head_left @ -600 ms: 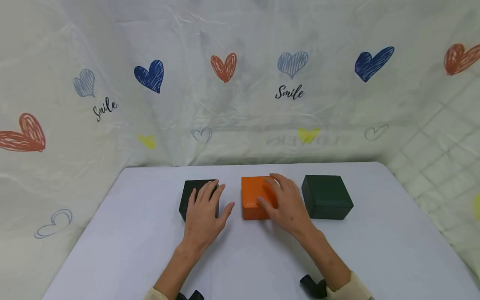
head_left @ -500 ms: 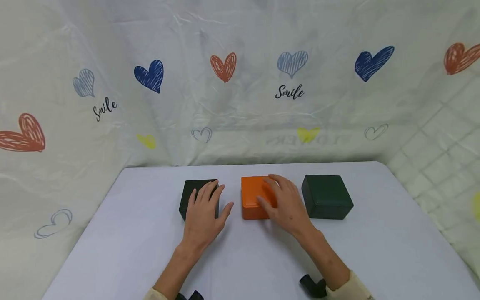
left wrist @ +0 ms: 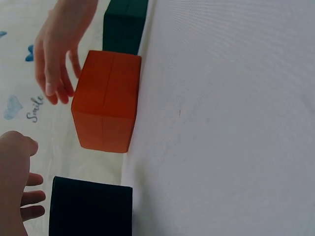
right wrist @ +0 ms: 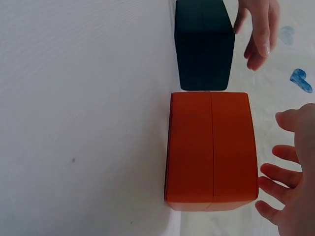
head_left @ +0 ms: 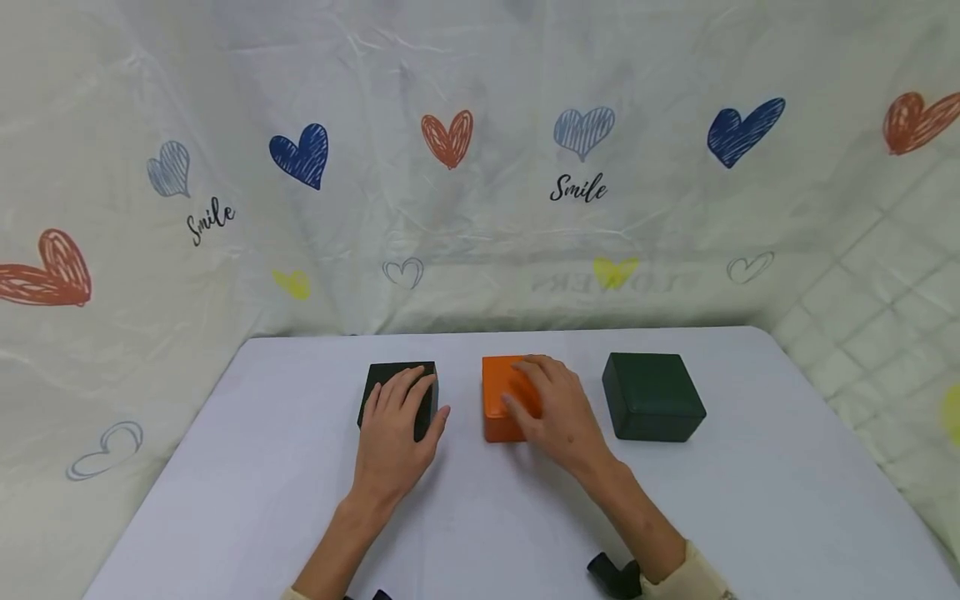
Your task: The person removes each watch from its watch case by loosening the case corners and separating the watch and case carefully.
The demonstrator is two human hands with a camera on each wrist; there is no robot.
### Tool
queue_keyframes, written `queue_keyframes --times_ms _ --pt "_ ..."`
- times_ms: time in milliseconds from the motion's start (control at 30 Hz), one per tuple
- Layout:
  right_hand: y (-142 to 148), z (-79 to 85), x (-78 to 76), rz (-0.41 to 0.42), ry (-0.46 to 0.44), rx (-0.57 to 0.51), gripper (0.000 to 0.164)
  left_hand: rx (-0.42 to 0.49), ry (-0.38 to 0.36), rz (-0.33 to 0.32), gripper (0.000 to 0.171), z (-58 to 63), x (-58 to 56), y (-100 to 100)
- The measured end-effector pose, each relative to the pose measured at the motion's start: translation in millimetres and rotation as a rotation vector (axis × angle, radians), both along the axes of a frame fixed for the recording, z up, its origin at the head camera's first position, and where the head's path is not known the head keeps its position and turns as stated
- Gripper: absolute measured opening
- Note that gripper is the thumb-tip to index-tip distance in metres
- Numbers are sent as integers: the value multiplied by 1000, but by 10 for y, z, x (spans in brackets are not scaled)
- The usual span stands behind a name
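Observation:
In the head view three box-like blocks with rounded edges stand in a row on a white table. My left hand is over the near side of the left block, a very dark one, fingers spread. The left wrist view has those fingers beside that dark block's top, apart from it. My right hand hovers over the orange block, fingers loosely bent and covering its right part. In the right wrist view its fingertips are close to the orange block's top; contact cannot be told. Neither hand holds anything.
A dark green block stands right of the orange one. The white table ends in front of a pale curtain printed with hearts. Black camera mounts sit by the wrists.
Both hands have shifted a little to the left, the right one now covering more of the orange block's middle. The blocks have stayed in place; the view has tilted very slightly.

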State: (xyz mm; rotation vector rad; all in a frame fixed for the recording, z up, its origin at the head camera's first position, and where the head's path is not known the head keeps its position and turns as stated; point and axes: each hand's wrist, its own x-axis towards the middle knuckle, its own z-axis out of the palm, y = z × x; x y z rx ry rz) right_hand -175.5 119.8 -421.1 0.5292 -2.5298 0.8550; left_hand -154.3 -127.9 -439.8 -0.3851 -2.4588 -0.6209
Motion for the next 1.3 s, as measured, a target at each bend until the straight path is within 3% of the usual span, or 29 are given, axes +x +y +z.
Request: queue_keyframes --times_ms 433,1033,1300 --pt "-116 36 -1 67 -23 -89 43 63 40 -9 44 -1 -1 -153" --pt "-304 42 30 104 -128 -116 44 94 -12 28 50 -50 77 -277" --pt "-397 55 31 157 -120 -152 45 105 -22 35 52 -91 80 -343"
